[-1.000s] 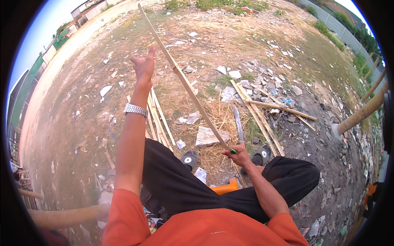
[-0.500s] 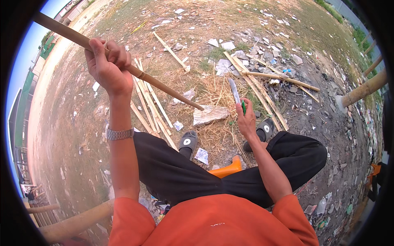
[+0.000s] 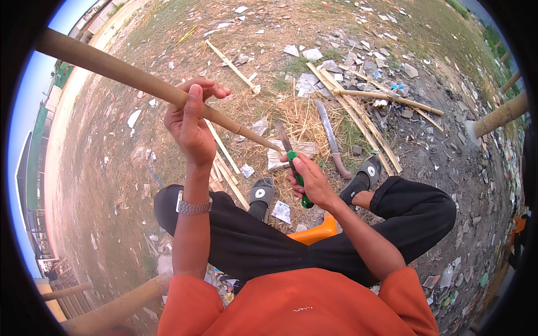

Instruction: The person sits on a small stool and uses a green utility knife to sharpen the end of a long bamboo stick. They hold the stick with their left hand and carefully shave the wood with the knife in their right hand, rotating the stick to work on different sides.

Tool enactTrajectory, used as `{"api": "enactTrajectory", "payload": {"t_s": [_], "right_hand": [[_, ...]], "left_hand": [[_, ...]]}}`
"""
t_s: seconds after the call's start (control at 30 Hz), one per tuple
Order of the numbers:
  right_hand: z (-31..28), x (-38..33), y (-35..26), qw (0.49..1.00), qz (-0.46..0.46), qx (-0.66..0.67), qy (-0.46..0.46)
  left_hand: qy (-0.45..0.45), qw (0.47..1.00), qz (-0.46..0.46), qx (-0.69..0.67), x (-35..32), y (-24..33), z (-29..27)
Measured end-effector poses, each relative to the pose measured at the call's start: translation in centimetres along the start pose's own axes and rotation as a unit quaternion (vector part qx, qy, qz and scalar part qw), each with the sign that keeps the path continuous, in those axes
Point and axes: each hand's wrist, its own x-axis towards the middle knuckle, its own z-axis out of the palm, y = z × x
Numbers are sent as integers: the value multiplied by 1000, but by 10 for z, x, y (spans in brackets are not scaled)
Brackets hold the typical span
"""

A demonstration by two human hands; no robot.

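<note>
A long bamboo pole (image 3: 120,70) slants down from the upper left, its low end at a pale wooden block (image 3: 305,148) on the ground. My left hand (image 3: 193,126) is loosely around the pole, thumb across it and fingers partly extended. My right hand (image 3: 316,182) grips a green-handled knife (image 3: 297,173) near the pole's low end; its narrow, dark blade points away from me. Whether the blade touches the pole, I cannot tell. A machete (image 3: 326,129) with a curved blade and brown handle lies on the straw just right of the block.
Split bamboo strips (image 3: 358,120) and a thin bamboo stick (image 3: 392,101) lie at the right. More strips (image 3: 221,145) lie by my left foot. An orange plastic piece (image 3: 316,229) shows between my legs. Thick bamboo posts (image 3: 499,117) stand at the right; broken rubble (image 3: 358,61) covers the ground ahead.
The machete has left my right hand and lies on the ground; that hand now grips the green-handled knife closer to the pole. My left hand has slid down the pole and its fingers have loosened.
</note>
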Motion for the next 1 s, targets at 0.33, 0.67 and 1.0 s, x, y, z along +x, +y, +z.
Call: {"api": "enactTrajectory", "payload": {"t_s": [0.33,0.67,1.0], "right_hand": [[42,8,-5,922,-73,-368,96],[42,8,4,921,-86,-361,120],[52,7,10,892,-126,-418,118]], "left_hand": [[-143,983,-86,-80,-13,8,-18],[-127,992,-13,-13,-17,-8,-11],[-146,983,-50,-102,-34,-11,-17]]}}
